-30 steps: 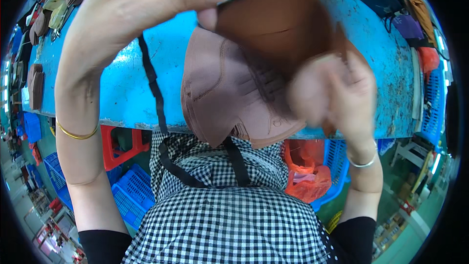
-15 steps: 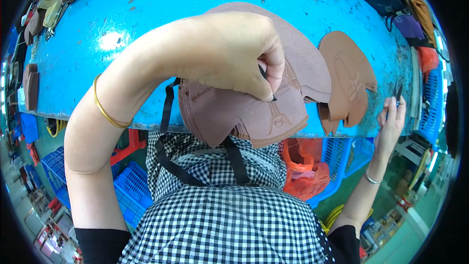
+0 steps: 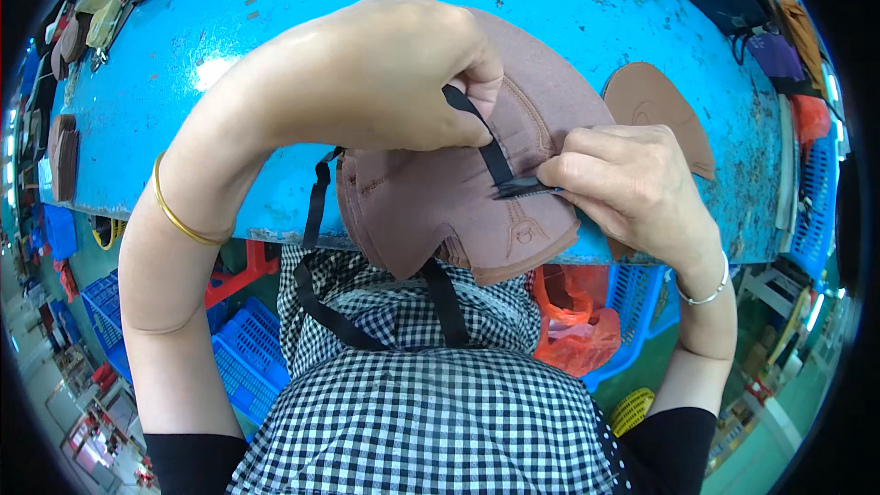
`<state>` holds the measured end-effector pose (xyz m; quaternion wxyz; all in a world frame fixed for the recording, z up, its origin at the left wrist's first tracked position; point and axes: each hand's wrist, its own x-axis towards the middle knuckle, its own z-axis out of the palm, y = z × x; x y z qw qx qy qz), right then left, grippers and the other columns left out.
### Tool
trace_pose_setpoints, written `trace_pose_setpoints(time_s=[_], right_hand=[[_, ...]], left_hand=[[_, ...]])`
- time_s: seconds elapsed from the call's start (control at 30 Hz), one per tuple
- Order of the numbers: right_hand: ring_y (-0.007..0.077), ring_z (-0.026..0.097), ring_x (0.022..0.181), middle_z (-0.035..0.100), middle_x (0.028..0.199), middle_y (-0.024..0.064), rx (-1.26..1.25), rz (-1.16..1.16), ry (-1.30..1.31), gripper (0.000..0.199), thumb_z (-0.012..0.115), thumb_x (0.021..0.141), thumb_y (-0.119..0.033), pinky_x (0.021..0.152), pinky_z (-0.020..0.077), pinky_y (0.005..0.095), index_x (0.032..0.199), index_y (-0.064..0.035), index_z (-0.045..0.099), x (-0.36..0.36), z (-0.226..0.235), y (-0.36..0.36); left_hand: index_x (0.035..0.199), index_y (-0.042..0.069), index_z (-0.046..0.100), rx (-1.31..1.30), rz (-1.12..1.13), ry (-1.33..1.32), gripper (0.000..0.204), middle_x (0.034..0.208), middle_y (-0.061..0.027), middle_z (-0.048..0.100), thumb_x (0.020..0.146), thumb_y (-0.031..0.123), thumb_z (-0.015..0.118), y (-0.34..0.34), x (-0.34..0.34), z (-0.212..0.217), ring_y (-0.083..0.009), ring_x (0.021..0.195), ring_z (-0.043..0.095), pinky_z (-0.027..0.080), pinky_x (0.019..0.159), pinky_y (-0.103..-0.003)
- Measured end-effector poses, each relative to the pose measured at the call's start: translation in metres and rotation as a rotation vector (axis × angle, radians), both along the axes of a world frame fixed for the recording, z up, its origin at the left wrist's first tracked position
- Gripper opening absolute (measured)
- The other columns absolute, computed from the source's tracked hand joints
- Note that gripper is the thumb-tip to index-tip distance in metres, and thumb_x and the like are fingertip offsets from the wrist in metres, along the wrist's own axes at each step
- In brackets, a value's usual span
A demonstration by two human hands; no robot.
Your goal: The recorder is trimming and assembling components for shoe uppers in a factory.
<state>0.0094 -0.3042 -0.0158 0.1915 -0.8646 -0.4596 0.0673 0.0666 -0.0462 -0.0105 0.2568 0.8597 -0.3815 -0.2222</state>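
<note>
Half a second ago well to the right of the stack of matte mauve, curved, stitched pieces (image 3: 403, 211), the right hand (image 3: 623, 183) is now over it, grip closed on a slim dark tool (image 3: 524, 186) at one end of a flat black strip (image 3: 497, 163). The left hand (image 3: 417, 73) pinches that strip above the stack, which overhangs the scuffed blue surface (image 3: 275, 5). Below the stack, a crinkled red plastic bag (image 3: 591, 348) holding something pink sits by a slotted blue basket (image 3: 632, 298).

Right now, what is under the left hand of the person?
Under the left hand, stacked brown pieces show around its edges, with a black strip over them toward the right hand. The surface directly beneath is covered; I cannot tell what lies there.
</note>
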Motion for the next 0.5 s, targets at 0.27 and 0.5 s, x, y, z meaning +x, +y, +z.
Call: trace_pose_setpoints(time_s=[0.27, 0.5], right_hand=[[0.0287, 0.065, 0.071, 0.064, 0.079, 0.0071, 0.028, -0.049, 0.040, 0.016, 0.072, 0.079, -0.010, 0.059, 0.0495, 0.0381, 0.090, -0.0072, 0.061, 0.019, 0.004, 0.004], [0.0299, 0.065, 0.073, 0.065, 0.080, 0.0080, 0.008, -0.110, 0.043, 0.019, 0.072, 0.084, -0.016, 0.064, 0.0502, 0.0390, 0.097, -0.0082, 0.061, 0.023, 0.013, 0.015]], left_hand=[[0.081, 0.001, 0.063, -0.026, 0.007, 0.063, 0.019, 0.064, -0.0154, 0.055, 0.083, 0.018, 0.072, -0.001, 0.000, -0.002, -0.0283, 0.057, 0.051, 0.042, 0.055, -0.038], [0.083, -0.001, 0.062, -0.038, -0.043, 0.074, 0.019, 0.067, -0.0171, 0.055, 0.084, 0.016, 0.071, 0.003, 0.002, 0.001, -0.0291, 0.059, 0.050, 0.043, 0.057, -0.038]])
